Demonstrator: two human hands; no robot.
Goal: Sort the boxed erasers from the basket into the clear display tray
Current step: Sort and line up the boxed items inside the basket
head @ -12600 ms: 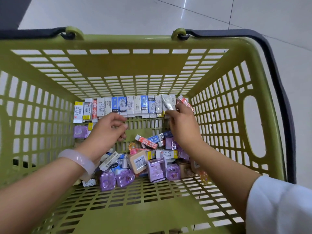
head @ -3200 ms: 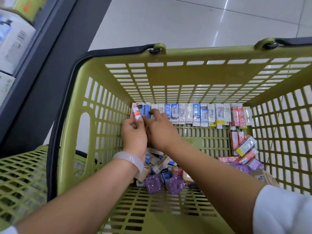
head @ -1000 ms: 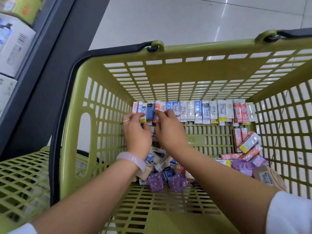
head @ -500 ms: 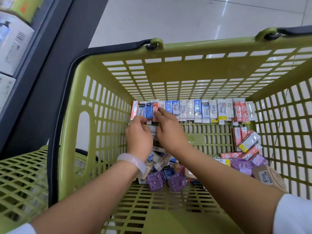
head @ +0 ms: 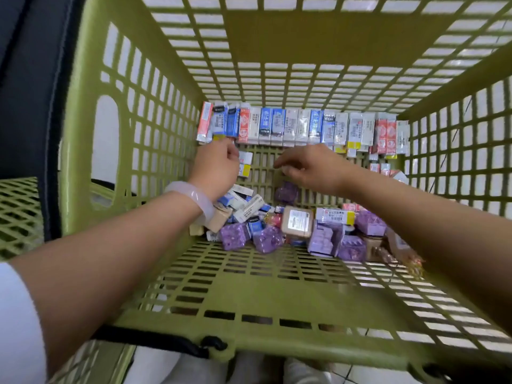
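Both my arms reach down into the green basket (head: 133, 112). My left hand (head: 217, 164) hangs just below the left end of the row of boxed erasers (head: 302, 126) that stands upright against the far wall; its fingers are curled under and turned away from me, so I cannot tell whether they pinch anything or only brush the lowest boxes there. A pale bangle (head: 194, 198) sits on that wrist. My right hand (head: 310, 164) hovers over the basket floor with loosely bent fingers, spread a little and gripping nothing, just above a purple packet (head: 286, 192) that its palm partly covers. Nearer to me lies a loose heap of boxes (head: 293, 225): purple packs, a brown carton with a white label, small blue and white eraser boxes, all jumbled and partly under my forearms. The right end of the heap is hidden behind my right arm, and the print on every box is too small to read. The basket's top edge is cut off, and the clear display tray is out of view. White sleeves (head: 19, 325) show at the lower corners.
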